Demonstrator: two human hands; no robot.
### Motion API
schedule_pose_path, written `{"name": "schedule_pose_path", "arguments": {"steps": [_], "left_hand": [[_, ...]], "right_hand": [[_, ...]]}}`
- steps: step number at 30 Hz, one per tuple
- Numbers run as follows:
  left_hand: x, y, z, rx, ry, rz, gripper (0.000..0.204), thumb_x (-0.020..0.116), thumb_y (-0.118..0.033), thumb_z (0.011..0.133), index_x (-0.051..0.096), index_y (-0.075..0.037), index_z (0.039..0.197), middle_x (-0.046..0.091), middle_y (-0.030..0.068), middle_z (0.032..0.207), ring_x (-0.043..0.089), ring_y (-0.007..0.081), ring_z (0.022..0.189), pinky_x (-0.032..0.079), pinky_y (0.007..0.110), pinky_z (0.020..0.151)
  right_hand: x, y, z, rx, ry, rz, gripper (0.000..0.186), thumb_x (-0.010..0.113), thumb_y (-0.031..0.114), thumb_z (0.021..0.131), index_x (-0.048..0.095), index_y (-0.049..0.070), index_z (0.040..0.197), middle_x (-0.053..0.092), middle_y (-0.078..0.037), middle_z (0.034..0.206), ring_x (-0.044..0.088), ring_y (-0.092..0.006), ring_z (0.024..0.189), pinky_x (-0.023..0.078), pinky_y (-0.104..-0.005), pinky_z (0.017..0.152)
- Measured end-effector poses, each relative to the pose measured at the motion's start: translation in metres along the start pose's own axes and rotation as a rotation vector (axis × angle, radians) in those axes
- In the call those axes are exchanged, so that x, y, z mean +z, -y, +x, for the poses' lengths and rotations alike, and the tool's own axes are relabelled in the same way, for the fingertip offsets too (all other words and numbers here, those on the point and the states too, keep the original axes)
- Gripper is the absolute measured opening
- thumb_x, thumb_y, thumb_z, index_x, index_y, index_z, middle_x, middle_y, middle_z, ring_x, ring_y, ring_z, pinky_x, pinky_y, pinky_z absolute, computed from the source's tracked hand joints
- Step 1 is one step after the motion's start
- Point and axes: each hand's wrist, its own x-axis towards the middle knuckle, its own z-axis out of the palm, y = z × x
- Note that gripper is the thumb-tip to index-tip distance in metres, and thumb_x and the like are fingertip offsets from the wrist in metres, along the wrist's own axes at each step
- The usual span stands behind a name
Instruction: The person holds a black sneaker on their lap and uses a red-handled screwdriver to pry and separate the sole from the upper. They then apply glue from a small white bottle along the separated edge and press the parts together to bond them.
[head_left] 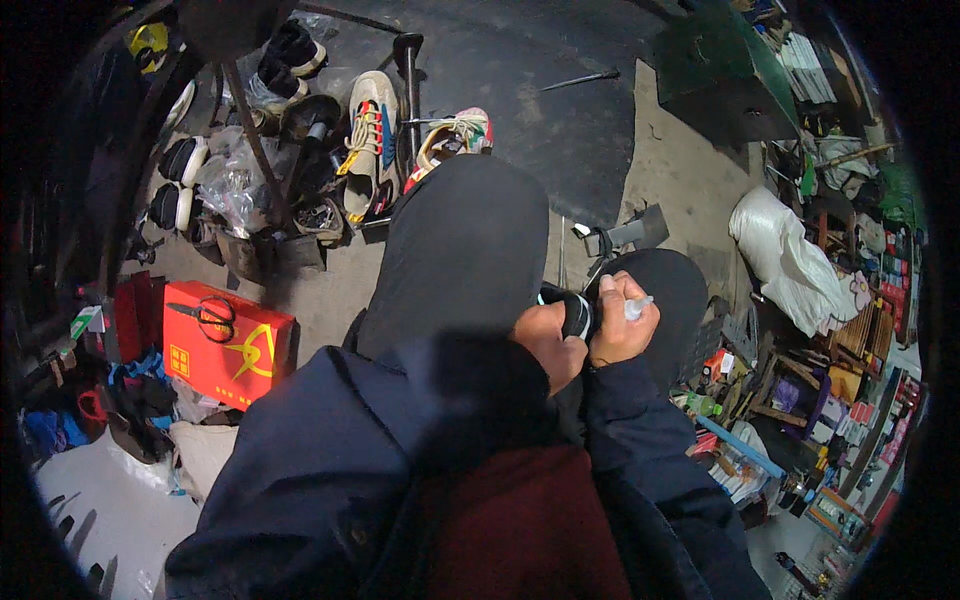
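My left hand (546, 340) is closed round a black item with a white edge (576, 312), held low between my knees. It resembles part of a shoe, but my fingers and leg hide most of it. Right beside it, the fingers of my right hand (620, 335) are curled round a small translucent whitish piece (637, 307), whose tip sticks out of the fist. It could be a tube or small bottle; the rest is hidden. My right knuckles sit close against the black item.
Ahead are a beige sneaker (372, 130), a multicoloured shoe (450, 142) and a metal stand (410, 85). Scissors (208, 315) lie on a red box (225, 345) at left. A white sack (785, 260), a green box (725, 75) and cluttered supplies fill the right.
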Motion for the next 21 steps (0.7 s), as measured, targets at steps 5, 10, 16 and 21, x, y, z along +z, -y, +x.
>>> {"name": "schedule_pose_path", "arguments": {"steps": [5, 10, 16, 21], "left_hand": [[-0.0020, -0.0027, -0.0013, 0.044, -0.007, -0.053, 0.008, 0.060, -0.005, 0.082, 0.062, 0.000, 0.088, 0.063, 0.0177, 0.073, 0.063, 0.0311, 0.069, 0.048, 0.044, 0.069], [-0.0023, -0.0041, 0.0001, 0.019, -0.011, -0.060, 0.009, 0.058, -0.006, 0.080, 0.062, 0.000, 0.086, 0.061, 0.0187, 0.071, 0.063, 0.0323, 0.067, 0.048, 0.043, 0.067], [-0.0012, -0.0028, 0.0004, -0.005, 0.001, -0.090, 0.009, 0.057, -0.005, 0.081, 0.063, -0.001, 0.086, 0.062, 0.0147, 0.072, 0.063, 0.0267, 0.068, 0.048, 0.041, 0.069], [-0.0029, -0.0023, 0.0019, -0.065, 0.051, -0.101, 0.008, 0.057, -0.005, 0.083, 0.063, -0.001, 0.086, 0.062, 0.0106, 0.071, 0.060, 0.0208, 0.069, 0.048, 0.040, 0.069]], "right_hand": [[-0.0017, 0.0032, 0.0005, 0.025, 0.029, -0.011, 0.036, 0.064, 0.013, 0.100, 0.048, -0.001, 0.070, 0.043, -0.005, 0.065, 0.040, -0.0124, 0.061, 0.034, -0.0351, 0.057], [-0.0022, 0.0062, 0.0010, 0.018, 0.035, -0.030, 0.036, 0.062, 0.013, 0.100, 0.049, -0.001, 0.070, 0.043, -0.006, 0.065, 0.040, -0.0123, 0.061, 0.034, -0.0351, 0.057], [-0.0022, 0.0072, 0.0012, 0.008, 0.035, -0.006, 0.037, 0.062, 0.013, 0.100, 0.047, -0.001, 0.069, 0.043, -0.005, 0.065, 0.040, -0.0122, 0.061, 0.033, -0.0350, 0.057], [-0.0022, 0.0064, 0.0017, 0.003, 0.042, -0.003, 0.038, 0.062, 0.013, 0.099, 0.045, 0.000, 0.069, 0.042, -0.003, 0.065, 0.038, -0.0116, 0.062, 0.031, -0.0346, 0.057]]}}
